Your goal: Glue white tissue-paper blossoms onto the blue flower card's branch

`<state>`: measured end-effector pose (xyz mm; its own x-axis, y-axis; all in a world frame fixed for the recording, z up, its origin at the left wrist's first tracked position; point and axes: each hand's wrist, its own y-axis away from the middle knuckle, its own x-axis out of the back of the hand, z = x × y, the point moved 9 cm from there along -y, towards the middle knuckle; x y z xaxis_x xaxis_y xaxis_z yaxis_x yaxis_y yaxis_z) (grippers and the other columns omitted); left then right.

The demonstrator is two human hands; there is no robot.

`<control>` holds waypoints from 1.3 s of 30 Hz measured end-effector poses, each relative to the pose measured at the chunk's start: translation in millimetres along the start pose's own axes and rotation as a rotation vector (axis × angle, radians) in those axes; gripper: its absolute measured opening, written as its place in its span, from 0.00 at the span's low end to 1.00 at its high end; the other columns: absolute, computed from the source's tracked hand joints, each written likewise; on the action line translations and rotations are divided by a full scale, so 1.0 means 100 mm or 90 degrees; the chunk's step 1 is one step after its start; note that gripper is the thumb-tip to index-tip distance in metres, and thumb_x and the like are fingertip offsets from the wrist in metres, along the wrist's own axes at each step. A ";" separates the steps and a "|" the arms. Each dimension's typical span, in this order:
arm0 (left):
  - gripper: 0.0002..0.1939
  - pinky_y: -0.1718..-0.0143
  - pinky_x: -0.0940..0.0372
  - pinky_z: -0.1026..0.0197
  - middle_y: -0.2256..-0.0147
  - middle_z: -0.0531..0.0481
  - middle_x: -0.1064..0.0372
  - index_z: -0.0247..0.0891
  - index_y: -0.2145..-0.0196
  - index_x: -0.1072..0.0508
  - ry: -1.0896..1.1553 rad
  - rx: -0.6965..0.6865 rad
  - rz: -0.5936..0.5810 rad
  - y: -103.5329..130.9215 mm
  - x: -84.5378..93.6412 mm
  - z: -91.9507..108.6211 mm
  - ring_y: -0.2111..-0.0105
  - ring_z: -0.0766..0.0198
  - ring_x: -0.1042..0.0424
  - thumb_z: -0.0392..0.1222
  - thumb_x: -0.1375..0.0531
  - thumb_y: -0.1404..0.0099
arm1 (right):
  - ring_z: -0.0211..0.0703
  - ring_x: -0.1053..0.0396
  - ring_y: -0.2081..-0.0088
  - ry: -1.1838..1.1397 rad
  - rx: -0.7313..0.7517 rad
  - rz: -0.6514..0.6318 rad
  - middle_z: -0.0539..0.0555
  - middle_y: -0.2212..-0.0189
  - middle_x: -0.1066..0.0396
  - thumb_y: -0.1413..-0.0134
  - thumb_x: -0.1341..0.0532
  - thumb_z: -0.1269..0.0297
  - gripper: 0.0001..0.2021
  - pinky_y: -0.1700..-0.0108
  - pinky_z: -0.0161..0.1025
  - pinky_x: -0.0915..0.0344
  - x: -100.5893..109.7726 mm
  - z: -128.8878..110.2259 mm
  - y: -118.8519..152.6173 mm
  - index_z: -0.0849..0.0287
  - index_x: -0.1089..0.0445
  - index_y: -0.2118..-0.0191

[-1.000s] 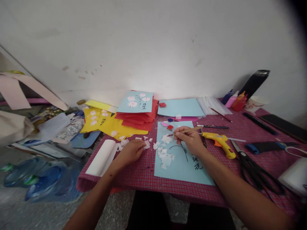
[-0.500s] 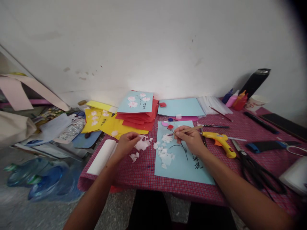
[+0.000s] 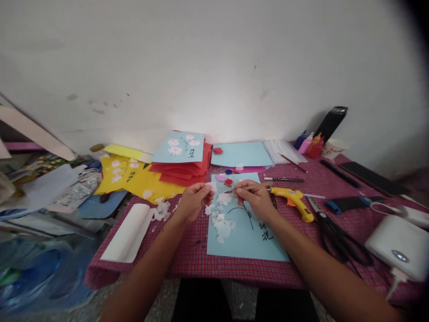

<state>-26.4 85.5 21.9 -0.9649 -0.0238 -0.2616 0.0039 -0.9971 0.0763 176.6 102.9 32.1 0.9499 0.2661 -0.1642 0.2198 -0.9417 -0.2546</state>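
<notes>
My left hand (image 3: 195, 201) pinches a small scrap of white paper (image 3: 212, 185) between thumb and fingers, beside the left edge of a light blue sheet (image 3: 248, 248). Closed around a thin paintbrush (image 3: 264, 184) with a pale wooden handle, my right hand (image 3: 255, 199) is over the same sheet, the brush's dark tip pointing left. Torn white paper pieces (image 3: 223, 223) lie on the sheet near black painted lines and handwritten characters (image 3: 266, 235). Just beyond the hands are a red paint dab (image 3: 229, 182), a pink one (image 3: 220, 177) and a dark blue one (image 3: 228, 171).
Right of the sheet lie a yellow glue gun (image 3: 295, 200) and black scissors (image 3: 338, 237). A white device (image 3: 398, 246) sits at the far right. Behind are stacked red sheets (image 3: 187, 172), and paint bottles (image 3: 314, 145). At left are a white paper roll (image 3: 125, 232) and yellow cards (image 3: 157, 185).
My left hand has moved right from the paper pile to the sheet's edge, lifting a white scrap. My right hand still holds the brush over the sheet. The view has shifted slightly right.
</notes>
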 end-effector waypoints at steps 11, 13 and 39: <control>0.18 0.73 0.33 0.64 0.72 0.48 0.24 0.34 0.69 0.23 -0.021 0.019 -0.016 0.05 -0.07 -0.26 0.74 0.66 0.28 0.52 0.27 0.47 | 0.37 0.31 0.77 -0.027 0.003 -0.032 0.51 0.71 0.23 0.43 0.30 0.58 0.09 0.73 0.37 0.35 -0.10 0.03 0.06 0.57 0.24 0.61; 0.18 0.73 0.33 0.64 0.73 0.48 0.24 0.34 0.69 0.23 -0.013 0.023 -0.014 0.06 -0.08 -0.27 0.75 0.67 0.28 0.51 0.27 0.48 | 0.37 0.31 0.76 -0.033 0.009 -0.035 0.51 0.71 0.23 0.43 0.31 0.59 0.08 0.72 0.37 0.34 -0.11 0.04 0.07 0.57 0.24 0.60; 0.22 0.69 0.29 0.65 0.71 0.47 0.22 0.32 0.65 0.24 0.114 0.069 -0.031 0.08 -0.15 -0.32 0.70 0.64 0.22 0.47 0.23 0.51 | 0.35 0.32 0.78 0.035 0.010 -0.024 0.51 0.71 0.23 0.43 0.31 0.57 0.10 0.74 0.35 0.35 -0.19 0.02 0.08 0.58 0.25 0.61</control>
<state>-3.7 75.5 -4.3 -0.9012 0.0029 -0.4334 -0.0797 -0.9840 0.1590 159.7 91.1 31.5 0.9518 0.2889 -0.1025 0.2522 -0.9281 -0.2739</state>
